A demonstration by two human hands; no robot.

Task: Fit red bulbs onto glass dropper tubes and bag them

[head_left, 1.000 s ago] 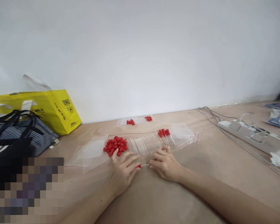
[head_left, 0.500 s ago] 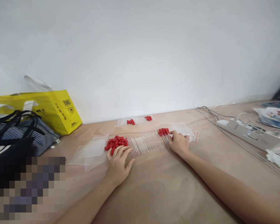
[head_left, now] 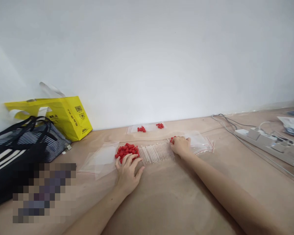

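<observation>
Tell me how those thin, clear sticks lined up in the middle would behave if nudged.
The thin sticks look straight along their length, so they are probably stiff rather than floppy. Being so slender, each is likely light. They lie side by side with no visible tie, so a push might spread them or, if they are round, roll them.

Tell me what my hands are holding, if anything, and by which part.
The left hand is open at the red pile, no hold visible. The right hand mostly covers red bulbs; whether it grips anything cannot be told.
</observation>
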